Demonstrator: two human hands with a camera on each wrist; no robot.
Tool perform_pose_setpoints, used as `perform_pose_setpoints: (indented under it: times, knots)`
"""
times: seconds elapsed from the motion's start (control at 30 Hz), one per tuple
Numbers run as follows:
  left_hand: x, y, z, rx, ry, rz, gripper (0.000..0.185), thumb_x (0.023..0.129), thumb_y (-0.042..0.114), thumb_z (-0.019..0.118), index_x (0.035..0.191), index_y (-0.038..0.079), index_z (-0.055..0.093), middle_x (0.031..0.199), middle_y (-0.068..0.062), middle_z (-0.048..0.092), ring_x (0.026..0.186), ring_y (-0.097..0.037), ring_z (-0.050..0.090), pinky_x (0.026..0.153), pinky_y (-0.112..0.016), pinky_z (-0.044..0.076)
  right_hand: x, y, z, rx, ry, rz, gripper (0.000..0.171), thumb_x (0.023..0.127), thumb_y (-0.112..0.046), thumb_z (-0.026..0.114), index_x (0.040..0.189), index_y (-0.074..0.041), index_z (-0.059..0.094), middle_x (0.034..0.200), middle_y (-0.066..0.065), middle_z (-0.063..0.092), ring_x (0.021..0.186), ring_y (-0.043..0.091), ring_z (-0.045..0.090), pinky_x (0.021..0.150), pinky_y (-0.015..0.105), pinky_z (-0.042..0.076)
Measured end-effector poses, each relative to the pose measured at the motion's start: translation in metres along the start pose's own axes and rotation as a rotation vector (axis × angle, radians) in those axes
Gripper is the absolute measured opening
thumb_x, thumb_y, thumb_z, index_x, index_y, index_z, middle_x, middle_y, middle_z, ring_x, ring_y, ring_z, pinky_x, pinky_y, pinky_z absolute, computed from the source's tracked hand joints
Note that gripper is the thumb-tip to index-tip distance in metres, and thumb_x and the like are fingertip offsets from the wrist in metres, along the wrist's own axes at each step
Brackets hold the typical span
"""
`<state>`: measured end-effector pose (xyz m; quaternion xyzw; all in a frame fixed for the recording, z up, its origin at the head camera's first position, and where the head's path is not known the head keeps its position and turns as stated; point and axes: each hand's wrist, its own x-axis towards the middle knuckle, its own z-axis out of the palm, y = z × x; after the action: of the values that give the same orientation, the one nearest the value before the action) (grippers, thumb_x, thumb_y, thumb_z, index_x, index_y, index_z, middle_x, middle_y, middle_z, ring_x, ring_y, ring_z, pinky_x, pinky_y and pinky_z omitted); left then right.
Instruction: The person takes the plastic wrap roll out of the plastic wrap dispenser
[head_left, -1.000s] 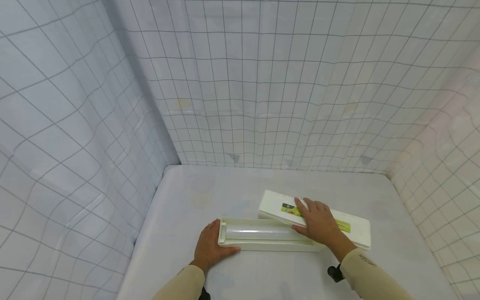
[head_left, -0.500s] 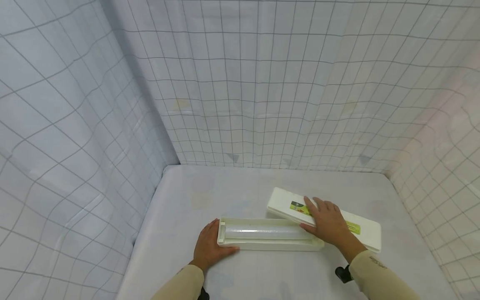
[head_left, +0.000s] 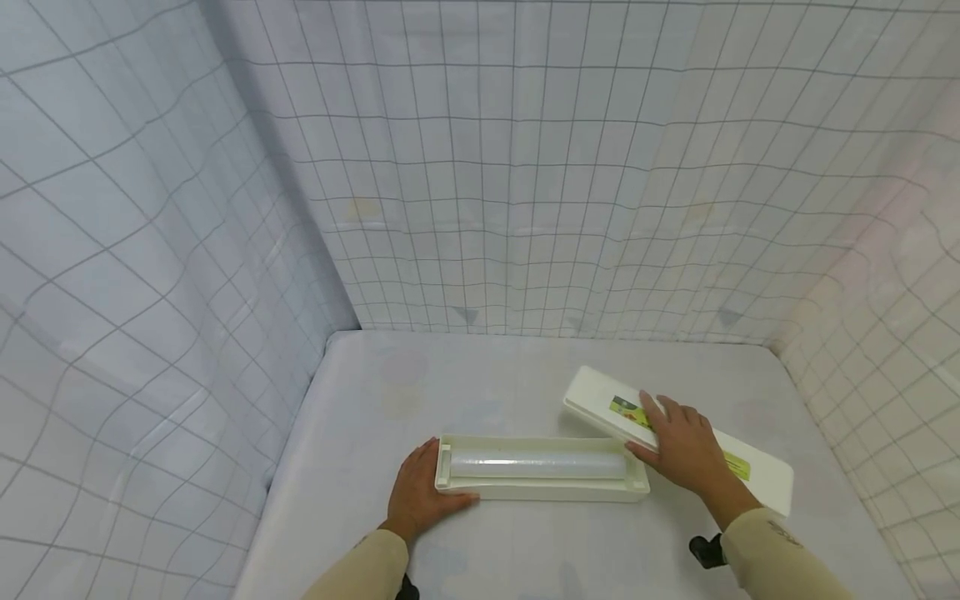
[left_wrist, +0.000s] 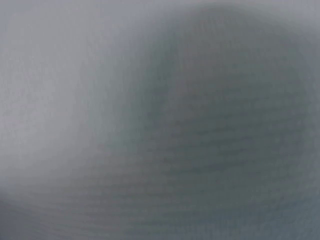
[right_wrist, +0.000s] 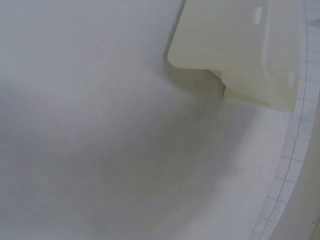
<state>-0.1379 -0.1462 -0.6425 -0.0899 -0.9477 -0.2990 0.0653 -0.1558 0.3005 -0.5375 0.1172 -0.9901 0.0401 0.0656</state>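
A long cream tray (head_left: 540, 492) lies on the white table and holds a roll of clear film (head_left: 538, 463). My left hand (head_left: 417, 492) rests flat on the table against the tray's left end, thumb along its front edge. To the right lies a white lid (head_left: 757, 475) with a green and yellow label (head_left: 628, 410), set at an angle. My right hand (head_left: 681, 450) rests palm down on that lid with its fingers spread and straight. The right wrist view shows one end of the lid (right_wrist: 240, 50) above the table. The left wrist view is a grey blur.
The white table (head_left: 420, 383) is closed in by white gridded cloth walls (head_left: 525, 183) at the back, left and right. Beige sleeves cover both forearms, with a dark wrist mount (head_left: 707, 550) below the right one.
My right hand has slid the lid to the right and turned it, so it no longer overlaps the tray. The left hand and the tray have stayed put.
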Motion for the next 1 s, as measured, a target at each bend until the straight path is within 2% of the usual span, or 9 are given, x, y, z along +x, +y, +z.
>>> perform_pose_setpoints:
  times: [0.2, 0.4, 0.63, 0.87, 1.0]
  knots:
    - [0.0, 0.0, 0.0, -0.012, -0.022, -0.027, 0.107, 0.058, 0.074, 0.084, 0.142, 0.015, 0.054, 0.142, -0.003, 0.063, 0.144, -0.029, 0.047, 0.123, -0.048, 0.037, -0.005, 0.015, 0.001, 0.023, -0.005, 0.052, 0.092, 0.089, -0.06, 0.069, 0.157, -0.008, 0.035, 0.145, 0.029, 0.05, 0.12, 0.057, 0.054, 0.099, 0.073, 0.045]
    - [0.001, 0.001, -0.001, -0.006, -0.011, -0.011, 0.107, 0.058, 0.074, 0.085, 0.141, 0.014, 0.055, 0.142, -0.004, 0.063, 0.142, -0.031, 0.049, 0.121, -0.051, 0.039, -0.012, 0.025, 0.003, 0.036, -0.013, 0.088, 0.092, 0.09, -0.06, 0.069, 0.156, -0.006, 0.037, 0.144, 0.03, 0.051, 0.119, 0.058, 0.054, 0.095, 0.073, 0.046]
    - [0.001, 0.001, -0.001, -0.001, -0.059, -0.048, 0.108, 0.061, 0.079, 0.081, 0.145, 0.018, 0.052, 0.144, 0.0, 0.061, 0.146, -0.028, 0.046, 0.125, -0.047, 0.034, -0.023, 0.036, 0.009, 0.022, -0.007, 0.108, 0.093, 0.089, -0.06, 0.07, 0.155, -0.002, 0.039, 0.141, 0.034, 0.052, 0.116, 0.059, 0.055, 0.091, 0.074, 0.048]
    - [0.0, 0.002, -0.002, 0.005, -0.046, -0.041, 0.11, 0.06, 0.077, 0.082, 0.145, 0.014, 0.053, 0.143, -0.003, 0.062, 0.144, -0.029, 0.048, 0.124, -0.048, 0.036, -0.034, 0.05, 0.012, 0.029, -0.028, 0.155, 0.094, 0.089, -0.062, 0.068, 0.154, 0.0, 0.038, 0.14, 0.036, 0.051, 0.114, 0.062, 0.054, 0.088, 0.074, 0.048]
    - [0.001, 0.002, -0.001, -0.002, -0.042, -0.04, 0.109, 0.06, 0.078, 0.081, 0.145, 0.016, 0.053, 0.143, -0.001, 0.063, 0.145, -0.028, 0.047, 0.125, -0.047, 0.035, -0.042, 0.062, 0.016, 0.032, -0.034, 0.189, 0.096, 0.09, -0.064, 0.066, 0.153, 0.002, 0.037, 0.138, 0.038, 0.05, 0.111, 0.064, 0.054, 0.084, 0.074, 0.048]
